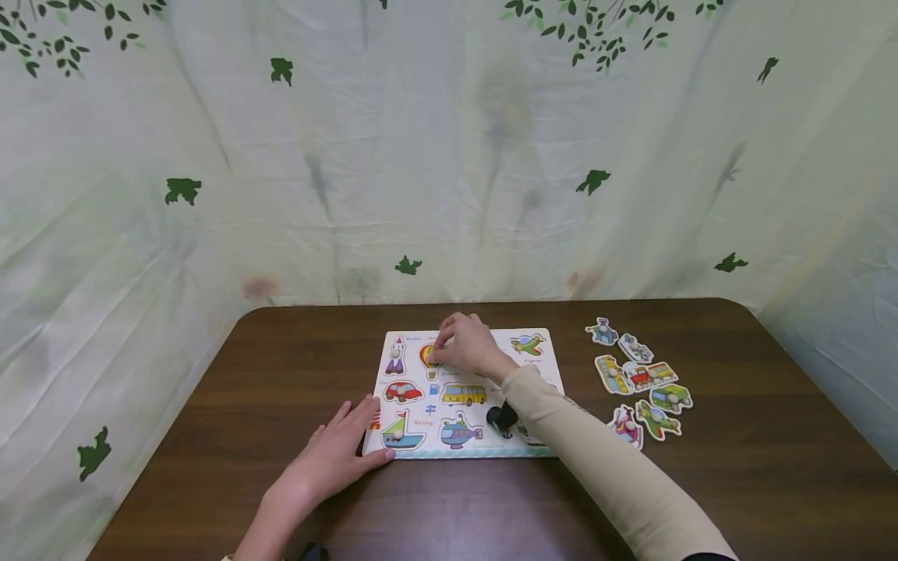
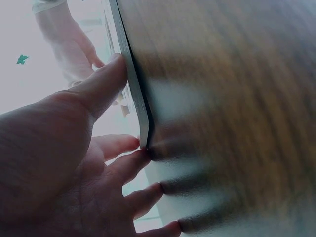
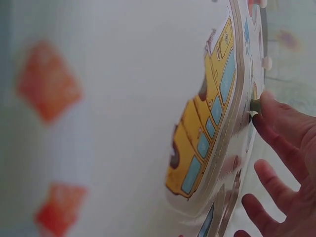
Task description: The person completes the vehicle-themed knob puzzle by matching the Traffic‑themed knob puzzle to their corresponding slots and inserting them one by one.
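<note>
A white wooden peg puzzle board with vehicle pictures lies on the table. My right hand reaches over it from the right and pinches the small knob of the hot-air balloon piece at the board's upper left part. In the right wrist view, thumb and forefinger meet at this knob, the other fingers spread apart. My left hand rests at the board's near left corner. Its thumb touches the front edge and its extended fingers lie along the left side, fingertips on the table in the left wrist view.
Several loose puzzle pieces lie on the table right of the board, among them a red and yellow train, a green plane and a rocket. A leaf-patterned white curtain hangs behind the brown table.
</note>
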Demonstrator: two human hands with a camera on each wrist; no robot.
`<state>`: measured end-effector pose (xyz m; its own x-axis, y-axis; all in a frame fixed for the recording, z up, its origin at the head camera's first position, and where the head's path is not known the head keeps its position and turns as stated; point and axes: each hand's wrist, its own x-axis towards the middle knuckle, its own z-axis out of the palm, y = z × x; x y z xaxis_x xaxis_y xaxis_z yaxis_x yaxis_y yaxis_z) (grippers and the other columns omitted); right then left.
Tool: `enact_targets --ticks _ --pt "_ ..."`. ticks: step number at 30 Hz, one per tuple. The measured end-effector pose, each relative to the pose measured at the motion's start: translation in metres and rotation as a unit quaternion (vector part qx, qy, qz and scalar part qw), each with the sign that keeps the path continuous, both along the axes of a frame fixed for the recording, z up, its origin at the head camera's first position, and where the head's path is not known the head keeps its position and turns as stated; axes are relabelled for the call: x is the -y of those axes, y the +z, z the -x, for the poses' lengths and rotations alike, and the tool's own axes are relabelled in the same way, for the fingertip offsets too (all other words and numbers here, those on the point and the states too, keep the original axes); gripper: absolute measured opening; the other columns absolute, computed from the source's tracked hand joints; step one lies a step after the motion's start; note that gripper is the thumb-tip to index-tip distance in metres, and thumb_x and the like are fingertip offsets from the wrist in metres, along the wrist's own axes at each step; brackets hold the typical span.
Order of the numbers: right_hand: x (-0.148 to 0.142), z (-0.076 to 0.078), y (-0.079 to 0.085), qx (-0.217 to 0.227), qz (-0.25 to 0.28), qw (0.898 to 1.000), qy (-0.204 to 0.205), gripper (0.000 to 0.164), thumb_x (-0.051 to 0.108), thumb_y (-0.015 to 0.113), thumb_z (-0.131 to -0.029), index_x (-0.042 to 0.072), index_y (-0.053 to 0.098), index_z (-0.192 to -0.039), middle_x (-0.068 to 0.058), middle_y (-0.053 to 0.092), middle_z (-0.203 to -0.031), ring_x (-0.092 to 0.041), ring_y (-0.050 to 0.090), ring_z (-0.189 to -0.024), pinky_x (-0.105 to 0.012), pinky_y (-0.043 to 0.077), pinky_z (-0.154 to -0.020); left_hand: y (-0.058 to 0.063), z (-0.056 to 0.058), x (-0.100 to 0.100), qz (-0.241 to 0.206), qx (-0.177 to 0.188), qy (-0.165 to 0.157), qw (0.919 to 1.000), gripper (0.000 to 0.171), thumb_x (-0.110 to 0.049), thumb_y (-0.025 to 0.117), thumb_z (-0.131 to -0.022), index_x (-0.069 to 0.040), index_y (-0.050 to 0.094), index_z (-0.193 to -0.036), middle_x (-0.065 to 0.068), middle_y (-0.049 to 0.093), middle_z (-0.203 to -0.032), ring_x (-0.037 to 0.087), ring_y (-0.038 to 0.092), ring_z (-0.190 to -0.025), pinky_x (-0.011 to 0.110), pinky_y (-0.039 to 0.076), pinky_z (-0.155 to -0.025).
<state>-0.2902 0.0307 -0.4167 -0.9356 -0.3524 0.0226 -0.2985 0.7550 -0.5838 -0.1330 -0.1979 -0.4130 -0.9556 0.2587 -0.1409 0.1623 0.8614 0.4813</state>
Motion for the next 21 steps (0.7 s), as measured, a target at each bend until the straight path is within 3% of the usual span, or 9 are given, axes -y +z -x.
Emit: enact_targets --ticks 10,14,21 --pt "-0.002 0.001 0.002 0.013 -0.005 1.000 0.017 0.009 0.031 0.078 -0.086 0.026 0.076 -0.078 0.002 0.058 -0.129 -0.025 0.038 -0.127 -0.043 0.031 -0.106 0.001 0.001 0.001 0.006 0.006 0.002 1.0000 0.087 -0.049 0.071 -0.087 -0.007 0.034 -0.153 0.015 0.034 -0.156 0.046 0.020 -0.144 0.074 0.020 -0.102" --pt "-0.003 0.001 0.008 0.024 0.008 0.999 0.026 0.004 0.028 0.078 -0.086 0.024 0.077 -0.086 0.001 0.055 -0.135 -0.025 0.034 -0.133 -0.044 0.029 -0.108 0.000 0.001 0.001 0.006 0.005 0.000 1.0000 0.086 -0.048 0.071 -0.087 -0.007 0.035 -0.153 0.016 0.034 -0.155 0.046 0.020 -0.143 0.075 0.021 -0.102" --pt "-0.012 -0.006 0.021 0.005 0.034 0.998 0.055 0.014 0.024 0.075 -0.090 0.017 0.077 -0.102 -0.002 0.052 -0.140 -0.027 0.032 -0.137 -0.047 0.026 -0.111 -0.001 0.002 0.001 0.006 0.005 0.000 1.0000 0.087 -0.050 0.071 -0.087 -0.008 0.034 -0.153 0.015 0.035 -0.155 0.045 0.020 -0.144 0.075 0.021 -0.102"
